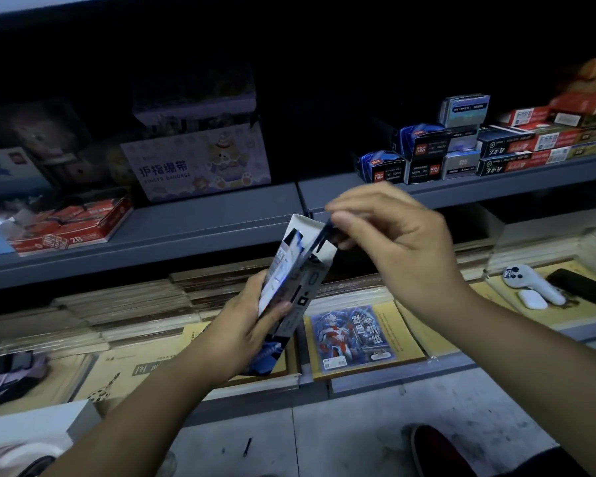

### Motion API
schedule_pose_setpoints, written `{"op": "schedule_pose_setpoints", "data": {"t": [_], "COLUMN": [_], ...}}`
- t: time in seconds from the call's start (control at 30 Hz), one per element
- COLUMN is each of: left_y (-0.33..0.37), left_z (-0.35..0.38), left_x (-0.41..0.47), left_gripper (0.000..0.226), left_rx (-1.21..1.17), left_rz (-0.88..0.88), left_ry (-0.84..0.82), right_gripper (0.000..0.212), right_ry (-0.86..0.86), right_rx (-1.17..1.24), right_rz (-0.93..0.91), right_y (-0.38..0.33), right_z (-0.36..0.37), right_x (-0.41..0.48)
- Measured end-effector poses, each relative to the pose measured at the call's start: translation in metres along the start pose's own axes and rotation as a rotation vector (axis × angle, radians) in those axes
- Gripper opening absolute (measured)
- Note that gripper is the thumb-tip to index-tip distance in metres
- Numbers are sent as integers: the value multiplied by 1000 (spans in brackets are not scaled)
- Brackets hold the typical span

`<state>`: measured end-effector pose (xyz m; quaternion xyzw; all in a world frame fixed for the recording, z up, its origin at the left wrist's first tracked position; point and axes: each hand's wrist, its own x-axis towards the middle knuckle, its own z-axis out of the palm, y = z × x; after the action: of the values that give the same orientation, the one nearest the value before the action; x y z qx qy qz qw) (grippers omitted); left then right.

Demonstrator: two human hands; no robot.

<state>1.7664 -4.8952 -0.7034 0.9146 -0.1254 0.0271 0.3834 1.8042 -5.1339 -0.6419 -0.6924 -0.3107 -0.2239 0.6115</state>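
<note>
before the grey metal shelf point(200, 232), over the stacked paper goods: left hand point(248, 325) grips the lower half of a narrow blue-and-white cardboard box point(291, 266), tilted, top flap open. right hand point(396, 239) pinches a thin dark pen point(324, 235) between thumb and forefinger, its lower end inside the box mouth. a pale cartoon-bear carton point(200, 163) stands on the shelf behind. a red-and-blue hero card pack point(355, 335) lies below, just right of the box.

Bare grey shelf point(221, 222) opens between the bandage box point(200, 166) and stacked pen boxes point(424, 156); the held carton point(289, 270) stands before that gap.
</note>
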Motion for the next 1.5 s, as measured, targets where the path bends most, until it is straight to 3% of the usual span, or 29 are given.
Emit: {"op": "schedule_pose_setpoints", "data": {"t": [0.2,0.43,0.53,0.63,0.77,0.83,1.17,1.27,1.5], "left_y": [-2,-4,-3,-4,-6,-5,-3,-3,-3], "left_z": [1,1,1,1,1,1,2,3,6], "left_x": [0,1,1,2,2,1,-2,-1,0], "left_gripper": [26,51,48,48,58,59,47,44,46], "left_rx": [-60,-71,-72,-74,-50,-52,-9,-1,52], "left_rz": [-77,-41,-60,-73,-72,-73,-13,-5,44], "left_ry": [40,33,38,44,39,28,8,1,-14], "right_gripper": [12,18,9,5,14,4,7,6,8], "right_ry": [30,200,261,358,427,419,262,180,-1], "right_rx": [178,354,464,410,188,92,-278,-329,-363], "right_rz": [239,506,587,531,388,338,14,42,323], "right_y": [-3,2,2,1,-4,-6,-10,-9,-1], "right_z": [-3,-8,-14,-19,-22,-22,-18,-14,-3], "right_x": [2,6,9,13,13,11,6,3,-5]}}
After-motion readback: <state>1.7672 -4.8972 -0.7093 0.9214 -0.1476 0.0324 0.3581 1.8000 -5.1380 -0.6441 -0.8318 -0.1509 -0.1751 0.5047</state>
